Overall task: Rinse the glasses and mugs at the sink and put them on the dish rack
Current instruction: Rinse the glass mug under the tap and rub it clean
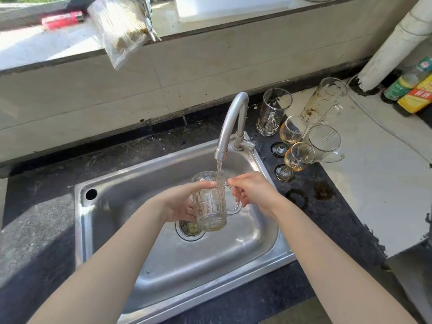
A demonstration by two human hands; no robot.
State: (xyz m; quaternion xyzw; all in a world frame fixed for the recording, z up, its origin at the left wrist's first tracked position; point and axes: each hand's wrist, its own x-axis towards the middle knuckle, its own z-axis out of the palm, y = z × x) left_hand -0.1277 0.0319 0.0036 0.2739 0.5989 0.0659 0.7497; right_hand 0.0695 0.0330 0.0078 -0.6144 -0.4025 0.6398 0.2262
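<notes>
A clear glass mug point(211, 206) with a handle is held upright over the steel sink point(163, 260), under the faucet point(233, 120). Water runs from the spout into the mug. My left hand point(181, 202) grips the mug's body from the left. My right hand point(251, 192) holds the handle, with the thumb at the rim. On the counter right of the faucet stand three glass mugs point(272, 112) point(323, 101) point(323, 142) and two stemmed glasses point(292, 130) point(298, 157) with brownish residue. No dish rack is in view.
The sink drain point(189, 229) lies under the mug. Two bottles point(411, 90) and a white pipe point(395, 43) stand at the far right. On the window ledge above lie a plastic bag point(119, 29) and a red lighter point(63, 19). Dark ring stains point(308, 195) mark the counter.
</notes>
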